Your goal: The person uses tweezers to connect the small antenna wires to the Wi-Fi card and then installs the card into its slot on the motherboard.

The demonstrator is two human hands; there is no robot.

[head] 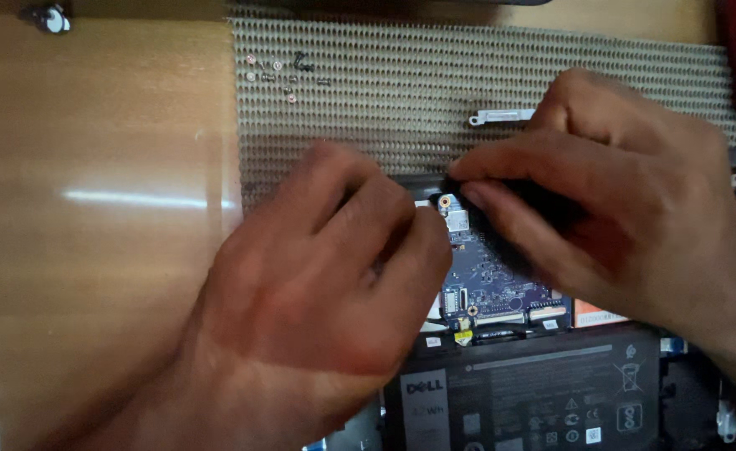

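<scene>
Board [493,280] exposed above battery [535,401]. Right hand [610,200] pinches black part [501,209] at board's top edge; left hand [334,276] curled, grip hidden. Lift gently, level.

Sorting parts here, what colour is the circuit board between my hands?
The circuit board is dark blue-purple, seen in the head view.
</scene>
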